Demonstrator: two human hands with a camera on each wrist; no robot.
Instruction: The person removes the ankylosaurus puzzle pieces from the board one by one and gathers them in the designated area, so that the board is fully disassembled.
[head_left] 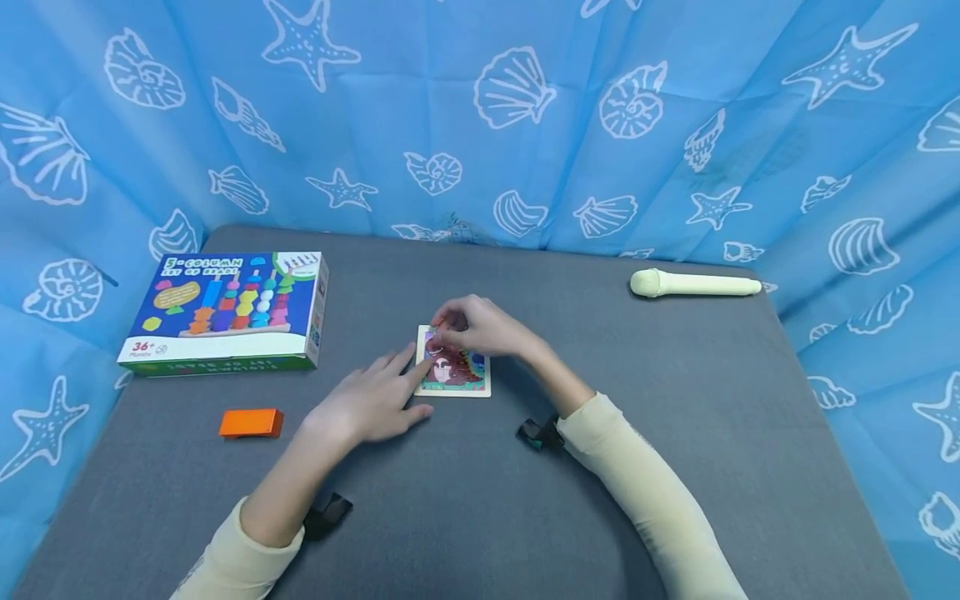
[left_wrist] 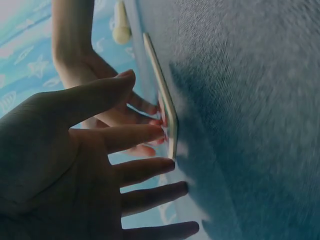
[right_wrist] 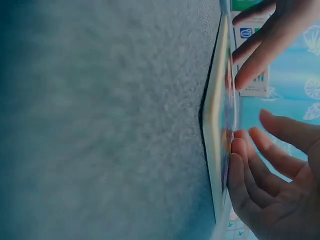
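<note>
A small flat picture board (head_left: pixel 452 393) with a pale rim lies mid-table, showing a reddish-brown cartoon creature on a colourful background. My left hand (head_left: pixel 372 402) is spread at its left side; the index fingertip rests on the picture, and the other fingers extend beside the edge. From the right, my right hand (head_left: pixel 491 327) reaches over the board's upper part with bent fingers. Its fingertips (right_wrist: pixel 236 167) are right at the picture surface in the right wrist view. I cannot tell whether they pinch anything there. The board's pale edge (left_wrist: pixel 162 85) shows in the left wrist view.
A blue bead-set box (head_left: pixel 225 308) stands at the back left, with an orange block (head_left: pixel 251 423) in front of it. A pale green microphone-shaped thing (head_left: pixel 697 284) lies at the back right. Behind the grey table (head_left: pixel 465 517) hangs a blue seashell curtain (head_left: pixel 450 108).
</note>
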